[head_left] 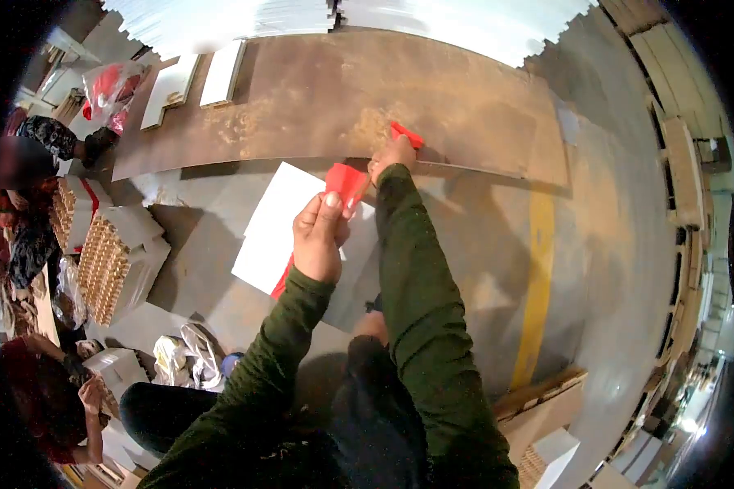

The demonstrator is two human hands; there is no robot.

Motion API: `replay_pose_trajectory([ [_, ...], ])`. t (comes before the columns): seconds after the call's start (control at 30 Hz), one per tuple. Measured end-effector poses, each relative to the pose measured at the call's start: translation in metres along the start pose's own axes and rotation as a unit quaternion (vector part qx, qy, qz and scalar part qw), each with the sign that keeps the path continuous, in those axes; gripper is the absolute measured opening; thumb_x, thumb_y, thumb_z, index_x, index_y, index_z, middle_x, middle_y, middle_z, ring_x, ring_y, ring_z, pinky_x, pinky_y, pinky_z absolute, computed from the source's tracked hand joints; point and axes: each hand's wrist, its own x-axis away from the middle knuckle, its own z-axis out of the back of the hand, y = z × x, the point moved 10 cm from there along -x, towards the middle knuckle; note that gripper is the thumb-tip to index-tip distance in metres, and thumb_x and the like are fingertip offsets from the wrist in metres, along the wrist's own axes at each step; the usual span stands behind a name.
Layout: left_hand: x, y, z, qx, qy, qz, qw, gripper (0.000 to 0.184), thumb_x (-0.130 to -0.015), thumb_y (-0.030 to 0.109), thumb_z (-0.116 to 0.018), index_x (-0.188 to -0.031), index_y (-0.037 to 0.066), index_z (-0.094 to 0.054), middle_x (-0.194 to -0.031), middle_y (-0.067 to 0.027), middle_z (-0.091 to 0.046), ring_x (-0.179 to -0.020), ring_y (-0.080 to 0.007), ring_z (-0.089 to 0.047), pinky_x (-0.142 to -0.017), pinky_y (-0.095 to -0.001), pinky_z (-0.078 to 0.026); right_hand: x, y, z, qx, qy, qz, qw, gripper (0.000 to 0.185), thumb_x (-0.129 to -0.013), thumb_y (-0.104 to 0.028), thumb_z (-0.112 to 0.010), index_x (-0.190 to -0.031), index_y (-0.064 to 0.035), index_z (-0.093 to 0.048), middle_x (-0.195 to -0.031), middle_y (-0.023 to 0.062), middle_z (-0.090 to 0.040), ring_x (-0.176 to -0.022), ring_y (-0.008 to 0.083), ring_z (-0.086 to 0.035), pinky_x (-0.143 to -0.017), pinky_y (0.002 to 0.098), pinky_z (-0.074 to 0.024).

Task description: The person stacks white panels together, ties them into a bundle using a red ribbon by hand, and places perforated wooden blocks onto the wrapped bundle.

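My left hand (318, 240) is closed, pinching a piece of thin red material (347, 183), perhaps plastic film or tape, between thumb and fingers. Farther forward, my right hand (391, 156) grips another bit of red material (408, 135) above the near edge of a brown board (302, 98). Whether the two red pieces belong to one strip, I cannot tell. Below my left hand lies a white panel or stack (277, 208), with a red band (283, 279) across it, partly hidden by my wrist.
Two white pieces (223, 73) lie on the brown board's left end. White stacks (457, 24) stand behind it. At left are bundles with brown ends (106, 273), plastic bags (192, 359) and other people (49, 399). A yellow line (537, 277) runs along the floor at right.
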Motion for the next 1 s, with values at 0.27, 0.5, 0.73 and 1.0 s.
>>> replay_pose_trajectory([
  [0.27, -0.014, 0.001, 0.015, -0.048, 0.002, 0.012, 0.999, 0.019, -0.088, 0.025, -0.054, -0.081, 0.007, -0.056, -0.063, 0.0054, -0.044, -0.054, -0.0036, -0.038, -0.049, -0.018, -0.031, 0.035, -0.074, -0.105, 0.075, -0.036, 0.008, 0.997, 0.026, -0.085, -0.031, -0.052, -0.078, -0.0058, -0.054, -0.065, 0.0003, -0.051, -0.057, 0.016, -0.049, -0.055, 0.0326, -0.0411],
  [0.5, -0.025, -0.008, 0.016, 0.057, -0.005, 0.043, 0.997, 0.023, -0.084, 0.012, -0.058, -0.105, 0.005, -0.053, -0.096, -0.0024, -0.056, -0.083, -0.0153, -0.055, -0.081, -0.0339, -0.047, 0.174, -0.086, -0.25, 0.521, -0.391, 0.044, 0.757, 0.039, -0.087, -0.039, -0.045, -0.081, -0.0053, -0.063, -0.07, 0.0058, -0.06, -0.068, 0.016, -0.056, -0.068, 0.03, -0.0432],
  [0.73, -0.068, 0.018, 0.015, -0.002, 0.001, 0.069, 0.998, 0.015, -0.086, 0.019, -0.054, -0.088, 0.004, -0.056, -0.075, -0.0036, -0.054, -0.066, -0.0146, -0.054, -0.058, -0.029, -0.048, 0.16, -0.063, -0.154, 0.471, -0.393, -0.009, 0.79, 0.021, -0.082, -0.019, -0.057, -0.096, -0.0047, -0.063, -0.093, 0.0077, -0.064, -0.087, 0.0167, -0.058, -0.08, 0.0306, -0.0446],
  [1.0, -0.096, 0.011, -0.005, 0.014, -0.019, 0.128, 0.991, 0.03, -0.089, 0.033, -0.05, -0.098, 0.005, -0.053, -0.061, 0.0044, -0.042, -0.046, -0.0056, -0.033, -0.04, -0.0214, -0.023, 0.126, -0.053, -0.106, 0.466, -0.206, 0.049, 0.859, 0.029, -0.088, -0.025, -0.052, -0.101, -0.0001, -0.06, -0.094, 0.0085, -0.063, -0.085, 0.0185, -0.058, -0.08, 0.0305, -0.0435],
])
